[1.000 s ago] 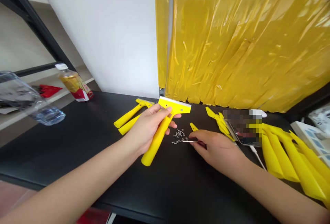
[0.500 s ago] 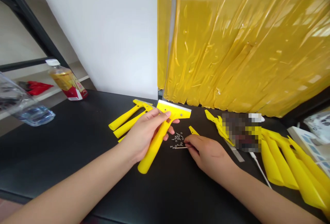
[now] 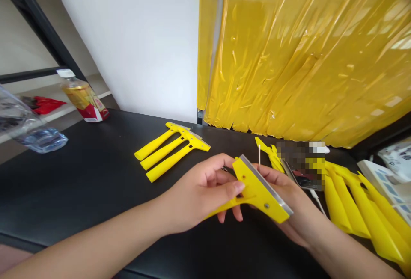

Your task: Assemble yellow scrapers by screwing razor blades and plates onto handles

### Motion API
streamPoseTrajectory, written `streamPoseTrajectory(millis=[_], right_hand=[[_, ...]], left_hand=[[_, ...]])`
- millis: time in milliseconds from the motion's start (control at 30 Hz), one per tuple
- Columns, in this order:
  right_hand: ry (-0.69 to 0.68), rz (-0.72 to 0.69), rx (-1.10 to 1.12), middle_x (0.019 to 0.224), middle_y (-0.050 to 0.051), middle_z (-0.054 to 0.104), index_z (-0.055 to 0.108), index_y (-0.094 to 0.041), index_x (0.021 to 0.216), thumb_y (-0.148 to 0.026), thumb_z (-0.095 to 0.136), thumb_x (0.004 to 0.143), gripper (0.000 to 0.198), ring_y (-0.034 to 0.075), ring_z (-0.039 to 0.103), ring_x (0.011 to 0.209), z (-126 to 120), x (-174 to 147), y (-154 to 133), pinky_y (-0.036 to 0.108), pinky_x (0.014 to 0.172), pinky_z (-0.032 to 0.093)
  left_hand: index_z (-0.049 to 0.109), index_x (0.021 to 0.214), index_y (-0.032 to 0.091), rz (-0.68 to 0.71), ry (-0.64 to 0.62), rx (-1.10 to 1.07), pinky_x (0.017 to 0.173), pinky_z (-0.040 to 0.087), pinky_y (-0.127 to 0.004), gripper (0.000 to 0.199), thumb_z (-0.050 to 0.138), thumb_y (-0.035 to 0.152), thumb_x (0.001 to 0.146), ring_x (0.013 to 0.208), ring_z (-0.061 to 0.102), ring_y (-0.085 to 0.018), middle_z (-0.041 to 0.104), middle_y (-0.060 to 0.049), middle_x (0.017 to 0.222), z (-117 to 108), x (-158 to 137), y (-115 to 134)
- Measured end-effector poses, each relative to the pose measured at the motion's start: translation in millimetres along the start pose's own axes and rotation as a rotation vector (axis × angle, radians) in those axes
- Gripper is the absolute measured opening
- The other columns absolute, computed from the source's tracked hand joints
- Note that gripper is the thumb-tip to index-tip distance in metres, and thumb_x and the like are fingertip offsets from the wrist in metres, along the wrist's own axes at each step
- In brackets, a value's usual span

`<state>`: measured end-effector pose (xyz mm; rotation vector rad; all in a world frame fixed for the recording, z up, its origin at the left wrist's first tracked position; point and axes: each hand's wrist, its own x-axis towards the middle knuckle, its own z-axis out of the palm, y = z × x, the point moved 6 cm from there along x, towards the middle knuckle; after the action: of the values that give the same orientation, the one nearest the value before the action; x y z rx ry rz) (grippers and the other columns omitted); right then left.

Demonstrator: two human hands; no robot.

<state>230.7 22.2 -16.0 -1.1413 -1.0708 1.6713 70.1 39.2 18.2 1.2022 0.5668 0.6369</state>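
Note:
My left hand (image 3: 218, 189) grips a yellow scraper (image 3: 261, 193) where handle and head meet, the thumb lying on the head. A metal blade runs along the head's upper right edge. One screw head shows near the lower end, and a hole near the upper end looks dark. Behind the head, my right hand (image 3: 289, 193) is closed, its fingers partly hidden. From its fingers a thin rod (image 3: 259, 157) points upward. A few small screws (image 3: 224, 169) peek out behind my left hand.
Three yellow scrapers (image 3: 175, 148) lie side by side at left on the black table (image 3: 96, 176). More yellow handles (image 3: 356, 202) are at right, beside a blurred-out object (image 3: 300, 165) and a white power strip (image 3: 385, 189). Bottles (image 3: 85, 99) stand at far left.
The scraper has come nearer and turned, its head now pointing right. My right hand has lifted from the screws to behind the scraper's head, the rod now upright.

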Motion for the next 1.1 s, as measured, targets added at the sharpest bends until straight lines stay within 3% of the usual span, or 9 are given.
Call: streamPoseTrajectory(millis=[67,200,433,600,800,1100], right_hand=[[-0.054,0.069,0.173,0.08,0.003,0.071,0.072,-0.017,0.091,-0.042,0.083,0.085,0.028,0.013,0.063,0.071,10,-4,4,0.023,0.066,0.047],[-0.055,0.105,0.266,0.077,0.001,0.069,0.072,-0.017,0.092,-0.036,0.08,0.089,0.021,0.009,0.058,0.064,12,-4,9,0.021,0.061,0.043],[-0.133,0.062,0.308,0.085,0.004,0.059,0.072,-0.015,0.099,-0.037,0.067,0.098,0.023,0.014,0.05,0.072,11,1,6,0.027,0.06,0.035],[-0.183,0.056,0.319,0.091,0.008,0.061,0.073,-0.015,0.102,-0.031,0.062,0.098,0.021,0.017,0.051,0.076,13,1,6,0.03,0.061,0.033],[-0.211,0.062,0.397,0.085,0.005,0.06,0.075,-0.016,0.103,-0.032,0.06,0.1,0.023,0.015,0.051,0.07,9,5,13,0.029,0.061,0.037],[-0.158,0.03,0.327,0.086,0.005,0.061,0.076,-0.015,0.107,-0.035,0.067,0.096,0.024,0.013,0.045,0.069,5,5,10,0.028,0.059,0.035]], left_hand=[[0.058,0.114,0.023,-0.035,-0.033,0.054,0.053,0.048,-0.02,0.021,0.066,0.038,0.101,0.074,0.074,-0.017,0.073,-0.005,0.096,4,1,-7],[0.056,0.114,0.023,-0.048,-0.031,0.133,0.053,0.048,-0.02,0.023,0.065,0.039,0.102,0.073,0.074,-0.017,0.073,-0.005,0.094,1,2,-8],[0.051,0.117,0.023,0.01,0.016,0.163,0.052,0.049,-0.02,0.024,0.064,0.038,0.102,0.071,0.073,-0.017,0.074,-0.005,0.093,-9,6,-4],[0.047,0.127,0.024,0.013,0.01,0.165,0.052,0.05,-0.02,0.031,0.063,0.035,0.103,0.071,0.073,-0.016,0.074,-0.004,0.093,-12,8,-5],[0.049,0.129,0.024,-0.016,-0.021,0.204,0.052,0.048,-0.02,0.032,0.064,0.034,0.103,0.072,0.074,-0.016,0.073,-0.002,0.093,-11,7,-7],[0.052,0.129,0.023,0.015,-0.015,0.19,0.051,0.048,-0.02,0.031,0.063,0.035,0.102,0.072,0.074,-0.017,0.074,-0.004,0.094,-16,10,-6]])
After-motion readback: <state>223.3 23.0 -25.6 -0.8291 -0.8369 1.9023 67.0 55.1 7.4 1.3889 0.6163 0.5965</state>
